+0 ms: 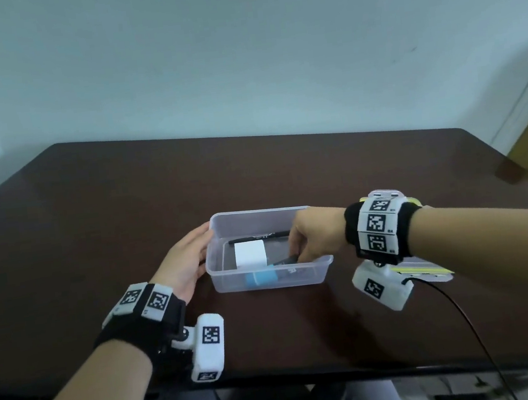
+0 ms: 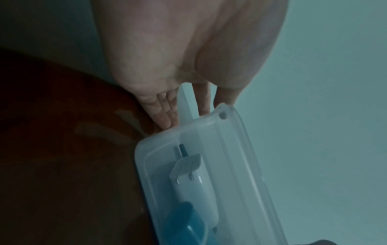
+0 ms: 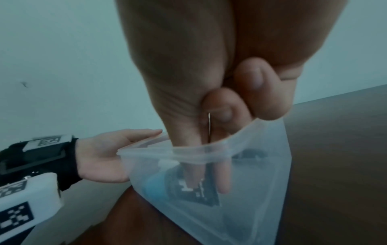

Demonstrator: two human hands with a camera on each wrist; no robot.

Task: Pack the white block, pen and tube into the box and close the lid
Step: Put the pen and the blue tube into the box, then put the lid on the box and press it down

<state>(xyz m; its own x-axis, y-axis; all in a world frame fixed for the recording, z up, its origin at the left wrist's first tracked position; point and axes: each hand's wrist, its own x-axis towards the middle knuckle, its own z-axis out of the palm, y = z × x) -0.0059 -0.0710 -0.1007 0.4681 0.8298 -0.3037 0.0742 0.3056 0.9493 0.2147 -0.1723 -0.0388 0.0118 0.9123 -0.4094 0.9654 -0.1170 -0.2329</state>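
Observation:
A clear plastic box (image 1: 317, 274) stands open on the dark table. Inside, a black pen (image 1: 253, 237) lies along the far wall, with the white block (image 1: 250, 253) in front of it. The block (image 2: 187, 165) shows plug prongs in the left wrist view. My right hand (image 1: 298, 256) reaches into the box and pinches the dark body of the tube (image 1: 284, 261), whose blue cap (image 1: 261, 278) lies by the near wall. My right hand's fingers (image 3: 222, 175) reach down to the tube (image 3: 199, 194). My left hand (image 1: 195, 247) lies flat against the box's left wall, fingers (image 2: 165, 114) straight.
The box's lid (image 1: 429, 272), edged in yellow-green, lies on the table to the right of the box, partly under my right wrist. A black cable (image 1: 467, 318) runs from the right wrist over the table's near edge. A wall stands behind the table.

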